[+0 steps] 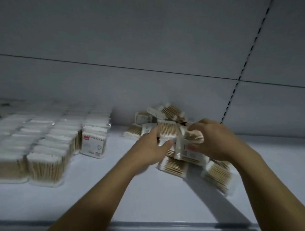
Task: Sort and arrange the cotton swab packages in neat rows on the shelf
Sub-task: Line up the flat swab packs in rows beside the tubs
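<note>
At centre right, left hand (149,144) holds one swab package (167,130) and right hand (217,140) grips a second package (188,149) over the loose pile (172,166) (neat rows (44,147) at left).

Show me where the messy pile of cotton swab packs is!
In the head view, the messy pile sits right of centre on the shelf, right of the neat rows.

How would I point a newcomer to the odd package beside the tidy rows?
Start at the white shelf and find the neat rows on its left. At their right edge stands one package. It alone faces forward, showing a white label with a red mark.
</note>
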`<state>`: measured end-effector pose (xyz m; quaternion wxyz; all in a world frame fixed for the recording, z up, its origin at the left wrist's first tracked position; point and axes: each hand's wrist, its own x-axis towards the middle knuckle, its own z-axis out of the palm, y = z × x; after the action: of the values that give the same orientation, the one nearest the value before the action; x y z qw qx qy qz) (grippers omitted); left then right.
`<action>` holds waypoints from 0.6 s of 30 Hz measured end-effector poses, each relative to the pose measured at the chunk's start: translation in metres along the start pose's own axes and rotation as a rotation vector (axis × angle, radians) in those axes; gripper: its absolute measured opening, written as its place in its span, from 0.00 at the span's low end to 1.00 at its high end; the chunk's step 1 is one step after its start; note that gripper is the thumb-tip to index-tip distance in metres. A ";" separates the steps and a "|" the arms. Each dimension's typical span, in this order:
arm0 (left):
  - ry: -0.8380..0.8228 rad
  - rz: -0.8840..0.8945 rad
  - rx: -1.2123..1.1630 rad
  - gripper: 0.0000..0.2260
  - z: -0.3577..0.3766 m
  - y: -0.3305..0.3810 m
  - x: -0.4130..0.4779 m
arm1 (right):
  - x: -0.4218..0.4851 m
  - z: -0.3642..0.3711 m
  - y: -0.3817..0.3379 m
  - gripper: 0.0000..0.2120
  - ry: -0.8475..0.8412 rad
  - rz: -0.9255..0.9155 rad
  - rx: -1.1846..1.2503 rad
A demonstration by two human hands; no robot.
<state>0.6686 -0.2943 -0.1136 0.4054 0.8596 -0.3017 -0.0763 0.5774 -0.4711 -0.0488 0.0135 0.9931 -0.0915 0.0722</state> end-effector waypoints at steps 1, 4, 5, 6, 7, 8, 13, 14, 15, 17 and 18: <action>0.014 -0.046 0.000 0.30 0.005 0.001 0.005 | -0.002 0.003 0.007 0.32 -0.044 -0.021 0.027; 0.084 -0.148 0.172 0.33 0.022 0.005 0.011 | -0.004 0.015 0.021 0.46 -0.188 -0.080 0.128; 0.133 -0.155 0.238 0.33 0.027 0.008 0.010 | -0.004 0.021 0.024 0.47 -0.192 -0.105 0.121; 0.211 -0.134 0.302 0.31 0.032 0.012 0.007 | -0.004 0.027 0.026 0.46 -0.169 -0.132 0.105; 0.301 -0.090 0.350 0.28 0.036 0.016 0.004 | -0.003 0.033 0.029 0.44 -0.128 -0.160 0.094; 0.367 -0.049 0.369 0.26 0.039 0.020 0.000 | -0.002 0.036 0.032 0.41 -0.084 -0.192 0.093; 0.325 -0.118 -0.079 0.23 0.043 0.045 -0.019 | 0.010 0.027 0.047 0.35 0.054 -0.397 0.366; 0.309 -0.147 -0.278 0.20 0.040 0.050 -0.021 | 0.013 0.022 0.046 0.34 0.068 -0.450 0.442; 0.291 -0.170 -0.459 0.18 0.036 0.052 -0.022 | 0.015 0.018 0.043 0.32 0.077 -0.497 0.520; 0.299 -0.185 -0.706 0.16 0.027 0.053 -0.025 | 0.022 0.012 0.034 0.29 0.103 -0.563 0.660; 0.338 -0.181 -0.785 0.16 0.022 0.051 -0.027 | 0.026 0.011 0.029 0.29 0.139 -0.566 0.724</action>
<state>0.6153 -0.3174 -0.0936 0.7368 0.6636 -0.1026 -0.0785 0.5988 -0.5045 -0.0553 -0.3090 0.9125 0.2154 0.1595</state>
